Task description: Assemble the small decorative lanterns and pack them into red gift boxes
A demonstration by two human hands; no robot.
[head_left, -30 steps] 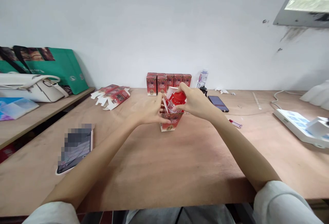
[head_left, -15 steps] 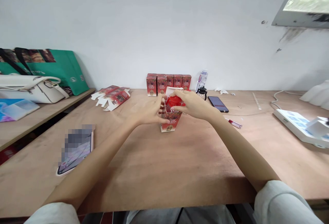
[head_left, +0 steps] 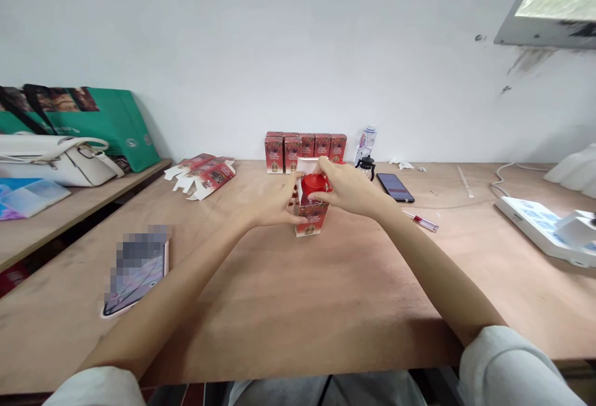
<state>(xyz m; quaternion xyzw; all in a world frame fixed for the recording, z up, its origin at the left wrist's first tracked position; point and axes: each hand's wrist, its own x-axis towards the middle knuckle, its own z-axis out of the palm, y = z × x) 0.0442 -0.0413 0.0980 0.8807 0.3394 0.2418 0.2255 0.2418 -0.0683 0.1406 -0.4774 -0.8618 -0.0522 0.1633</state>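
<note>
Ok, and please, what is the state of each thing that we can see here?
left hand, holding front box
right hand, gripping red object
front box, open at top
red object, partly inside front box
boxes by wall, upright, apparently closed
cartons, flattened, flaps out
near phone, screen lit
far phone, screen dark

Printed cardboard box [head_left: 311,220]; glossy plastic-looking red item [head_left: 313,185]; wooden tabletop [head_left: 298,306].
</note>
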